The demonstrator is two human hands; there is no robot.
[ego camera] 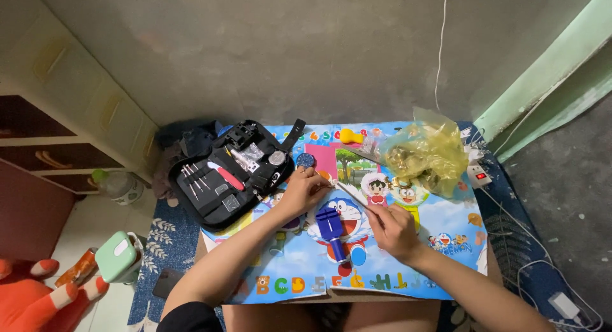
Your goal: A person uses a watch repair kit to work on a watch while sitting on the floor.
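Note:
My left hand [303,190] rests on a colourful cartoon mat [440,268], its fingertips pinched on the upper end of a thin silver metal piece [350,194]. My right hand [394,230] grips the lower end of the same piece. What kind of piece it is, I cannot tell. A blue watch-strap tool [330,227] lies on the mat between my wrists. To the left lies an open black tool case [220,208] with a red-handled tool [226,176] and several thin pins. A watch on a black strap [280,156] lies at the case's upper edge.
A crumpled yellow plastic bag [426,152] sits at the mat's upper right, a small yellow object [349,136] at the top. A white power strip [478,175] and cables lie to the right. On the floor at left are a green-and-white container [118,255], a bottle [119,185] and an orange plush [32,300].

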